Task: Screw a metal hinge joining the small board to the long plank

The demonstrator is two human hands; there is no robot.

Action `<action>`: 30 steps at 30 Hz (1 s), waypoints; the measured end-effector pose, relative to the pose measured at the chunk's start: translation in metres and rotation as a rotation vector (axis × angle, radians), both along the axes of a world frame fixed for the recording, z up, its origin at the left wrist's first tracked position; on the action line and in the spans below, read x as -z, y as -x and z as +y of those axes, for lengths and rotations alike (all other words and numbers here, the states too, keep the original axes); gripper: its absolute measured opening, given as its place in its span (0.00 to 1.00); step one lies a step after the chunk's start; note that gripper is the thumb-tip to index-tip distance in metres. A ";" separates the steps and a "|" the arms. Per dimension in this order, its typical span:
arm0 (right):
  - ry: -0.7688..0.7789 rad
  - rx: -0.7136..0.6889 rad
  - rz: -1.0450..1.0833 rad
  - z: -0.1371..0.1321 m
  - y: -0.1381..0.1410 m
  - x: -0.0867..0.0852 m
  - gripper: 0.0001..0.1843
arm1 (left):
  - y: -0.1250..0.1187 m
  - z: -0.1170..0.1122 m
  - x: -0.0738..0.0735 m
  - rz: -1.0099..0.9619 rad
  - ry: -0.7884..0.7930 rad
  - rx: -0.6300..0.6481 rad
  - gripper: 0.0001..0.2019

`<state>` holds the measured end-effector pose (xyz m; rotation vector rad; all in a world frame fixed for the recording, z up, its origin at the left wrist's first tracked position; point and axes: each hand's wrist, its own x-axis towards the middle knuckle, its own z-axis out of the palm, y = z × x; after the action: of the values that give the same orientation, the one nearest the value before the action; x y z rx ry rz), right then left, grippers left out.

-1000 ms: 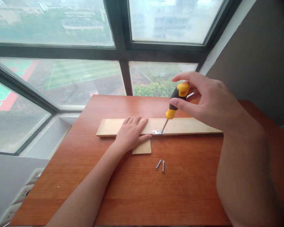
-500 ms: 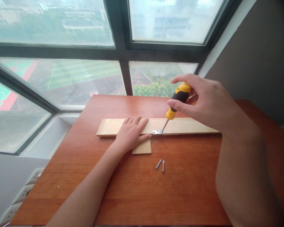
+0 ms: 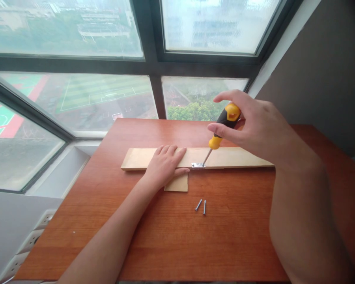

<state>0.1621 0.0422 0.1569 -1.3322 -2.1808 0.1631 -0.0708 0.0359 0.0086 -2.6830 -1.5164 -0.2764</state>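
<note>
Left of the metal plate (image 3: 198, 165) on the pale board (image 3: 227, 157), your left hand (image 3: 163, 165) lies flat, fingers open, two screws (image 3: 204, 207) sit nearer you than the plate, and rightward your right hand (image 3: 260, 122) grips a screwdriver (image 3: 225, 117), tip at its right end.

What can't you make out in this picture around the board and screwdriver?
In the head view:
Right end of the board: behind the right hand and wrist.
Tip of the screwdriver: too small to tell against the metal plate.
Far end of the small wood piece: under the left hand, perhaps the board too.
</note>
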 end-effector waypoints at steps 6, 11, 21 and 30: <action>0.145 -0.186 0.138 -0.004 -0.003 -0.002 0.19 | 0.001 0.002 0.000 -0.014 0.006 0.004 0.33; 0.023 -0.045 0.056 -0.001 -0.002 0.000 0.20 | 0.001 0.002 0.000 -0.025 0.015 0.001 0.33; 0.172 -0.197 0.120 -0.002 -0.008 -0.003 0.26 | 0.001 0.002 0.000 -0.024 0.020 -0.001 0.34; 0.086 -0.125 0.085 -0.002 0.000 0.000 0.21 | 0.001 0.002 -0.001 -0.048 0.030 -0.001 0.33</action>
<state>0.1618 0.0400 0.1570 -1.2122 -2.2068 0.3582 -0.0714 0.0381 0.0093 -2.7178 -1.5463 -0.3239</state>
